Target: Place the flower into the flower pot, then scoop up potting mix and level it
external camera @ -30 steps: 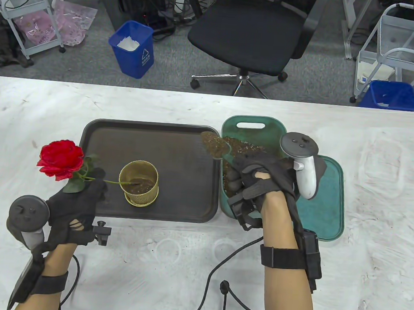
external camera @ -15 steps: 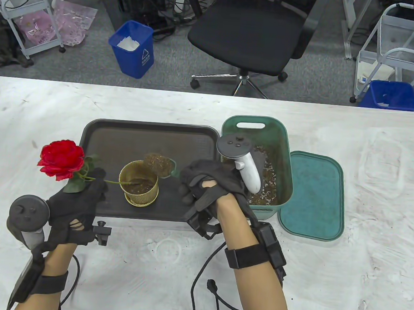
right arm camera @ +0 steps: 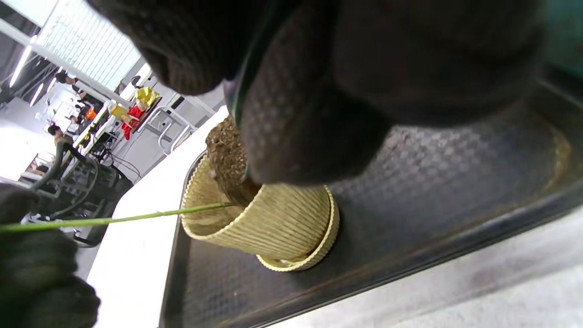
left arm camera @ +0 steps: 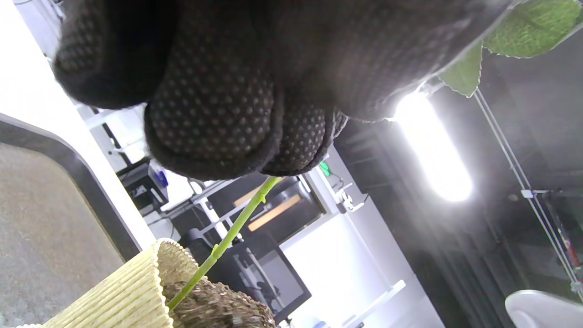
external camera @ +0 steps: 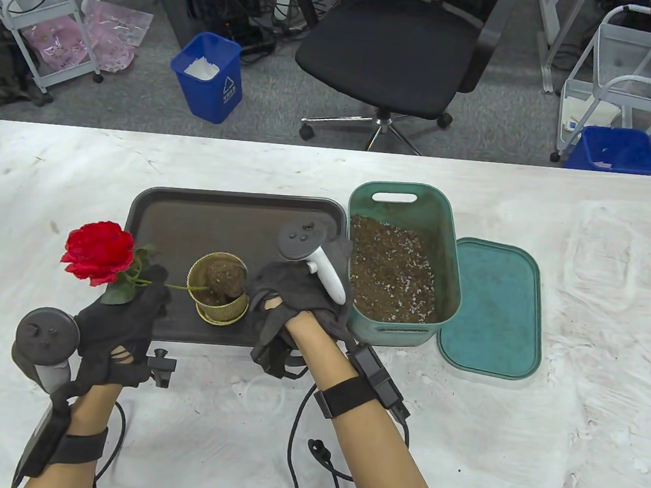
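Note:
A ribbed gold flower pot (external camera: 218, 303) stands on the dark tray (external camera: 238, 214). A red rose (external camera: 100, 250) leans out to the left, its green stem (external camera: 178, 287) running into the pot. My left hand (external camera: 150, 292) pinches the stem beside the pot, as the left wrist view shows with the stem (left arm camera: 227, 237) under the fingers (left arm camera: 209, 105). My right hand (external camera: 263, 290) grips a small scoop heaped with potting mix (external camera: 225, 278), tipped over the pot's mouth. In the right wrist view the mix (right arm camera: 225, 155) hangs just over the pot (right arm camera: 268, 223); the scoop is mostly hidden.
A green bin (external camera: 447, 276) half full of potting mix (external camera: 391, 271) stands right of the tray, its lid (external camera: 492, 308) flat on the table beside it. Glove cables (external camera: 309, 451) trail near the front edge. An office chair and blue bins stand beyond the table.
My right hand has carried the loaded scoop left from the green bin, across the tray, to the pot's mouth. The left hand and the rose have barely moved.

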Demonstrator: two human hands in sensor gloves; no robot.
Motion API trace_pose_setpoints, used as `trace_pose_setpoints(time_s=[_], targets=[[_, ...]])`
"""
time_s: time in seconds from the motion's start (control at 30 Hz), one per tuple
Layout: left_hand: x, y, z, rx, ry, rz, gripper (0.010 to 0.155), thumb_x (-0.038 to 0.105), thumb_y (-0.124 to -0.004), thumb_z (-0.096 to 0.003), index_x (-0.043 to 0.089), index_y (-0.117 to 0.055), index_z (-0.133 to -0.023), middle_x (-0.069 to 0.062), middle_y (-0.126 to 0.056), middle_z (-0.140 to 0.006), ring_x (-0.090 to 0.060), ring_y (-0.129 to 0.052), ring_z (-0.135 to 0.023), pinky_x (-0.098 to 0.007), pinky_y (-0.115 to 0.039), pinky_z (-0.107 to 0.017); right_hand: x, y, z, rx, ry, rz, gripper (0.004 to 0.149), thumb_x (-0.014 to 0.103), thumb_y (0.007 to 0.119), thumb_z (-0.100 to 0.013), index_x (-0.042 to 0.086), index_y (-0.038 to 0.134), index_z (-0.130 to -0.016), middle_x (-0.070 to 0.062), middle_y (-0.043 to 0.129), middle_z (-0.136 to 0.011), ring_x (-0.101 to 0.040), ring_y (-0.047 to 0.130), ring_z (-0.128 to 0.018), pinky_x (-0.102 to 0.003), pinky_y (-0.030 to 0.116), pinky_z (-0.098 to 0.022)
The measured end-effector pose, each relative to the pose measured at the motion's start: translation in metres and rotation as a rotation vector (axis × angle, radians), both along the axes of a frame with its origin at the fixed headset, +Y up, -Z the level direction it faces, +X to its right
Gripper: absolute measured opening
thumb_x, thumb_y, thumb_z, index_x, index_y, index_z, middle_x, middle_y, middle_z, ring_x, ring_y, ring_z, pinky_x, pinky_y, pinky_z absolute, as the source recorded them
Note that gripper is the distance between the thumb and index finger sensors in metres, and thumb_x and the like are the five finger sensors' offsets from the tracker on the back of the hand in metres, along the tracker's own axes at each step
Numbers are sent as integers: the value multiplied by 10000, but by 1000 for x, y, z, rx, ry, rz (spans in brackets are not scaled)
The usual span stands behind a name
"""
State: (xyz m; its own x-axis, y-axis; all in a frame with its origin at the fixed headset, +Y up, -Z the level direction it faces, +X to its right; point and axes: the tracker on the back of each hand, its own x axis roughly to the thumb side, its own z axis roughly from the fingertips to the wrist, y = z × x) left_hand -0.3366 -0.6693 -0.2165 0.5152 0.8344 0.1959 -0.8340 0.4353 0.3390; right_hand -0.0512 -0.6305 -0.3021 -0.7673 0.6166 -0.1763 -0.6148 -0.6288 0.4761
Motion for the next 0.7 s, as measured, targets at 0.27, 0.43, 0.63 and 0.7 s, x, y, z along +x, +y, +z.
trace_pose_setpoints(time_s=[0.27,0.43,0.63,0.7], targets=[[1,0,1,1,2,0,436,438,-895,-398,235,-948,-780,43,-1068,-592,-178,-1117,-317,-364,-938,-325,-26,1,15,197,69,189,528,337,803,-412,32,765,-841,-159,996,-585,-259,1061,-233,-362,935,-100],[0,0,1,1,7,-3,435,438,-894,-399,237,-947,-781,44,-1067,-594,-176,-1116,-319,-362,-938,-325,-39,6,23,325,107,313,534,337,842,-395,43,779,-837,-160,1001,-585,-269,1061,-239,-376,934,-108],[0,0,1,-3,9,6,436,439,-893,-400,237,-946,-782,44,-1068,-594,-177,-1117,-319,-363,-938,-327,-51,12,35,450,165,441,542,330,863,-379,58,780,-841,-147,1001,-596,-266,1063,-256,-379,938,-122],[0,0,2,-3,7,5,436,440,-894,-399,238,-947,-782,42,-1067,-594,-177,-1117,-319,-363,-938,-326,-51,14,37,467,170,446,539,327,862,-379,60,781,-841,-148,1001,-597,-269,1062,-259,-383,936,-134]])
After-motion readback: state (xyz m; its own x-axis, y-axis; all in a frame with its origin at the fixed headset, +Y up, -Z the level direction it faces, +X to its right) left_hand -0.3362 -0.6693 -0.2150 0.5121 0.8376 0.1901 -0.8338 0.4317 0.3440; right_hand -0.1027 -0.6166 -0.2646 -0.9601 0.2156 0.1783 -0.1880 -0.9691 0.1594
